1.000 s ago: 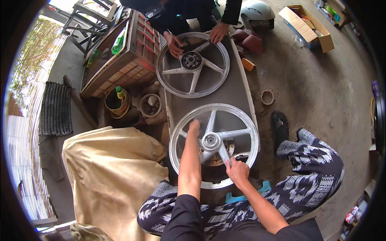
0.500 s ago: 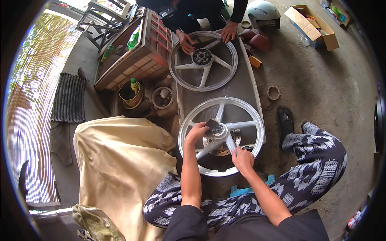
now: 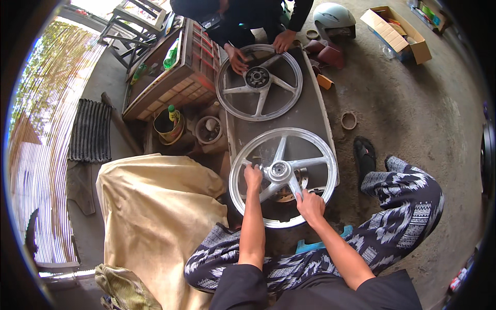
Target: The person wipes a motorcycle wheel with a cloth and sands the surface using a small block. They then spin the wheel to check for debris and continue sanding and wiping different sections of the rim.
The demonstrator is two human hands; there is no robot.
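A silvery five-spoke motorcycle wheel rim [image 3: 324, 146] lies flat in front of me on a low board [image 3: 316, 121]. My left hand [image 3: 253, 177] is closed at its left spoke, between hub and outer ring; what the fingers hold is hidden beneath them. My right hand [image 3: 310, 205] grips the lower right spoke [image 3: 294, 184], thumb along it. Under the wheel a brake disc [image 3: 304, 178] partly shows. Farther off, a second, greyer wheel rim [image 3: 297, 93] lies on the board. Another person's hands [image 3: 237, 60] rest on that one.
A wooden crate [image 3: 199, 67], a bucket [image 3: 168, 126] with a bottle and a tub [image 3: 209, 130] stand left of the board. A tan cloth [image 3: 155, 206] covers something nearer me. To the right are a ring [image 3: 349, 121], a helmet [image 3: 334, 18] and a cardboard box [image 3: 395, 36].
My left hand has moved from the hub to the left spoke, and the dark flat piece it held no longer shows. My right hand stays on its spoke.
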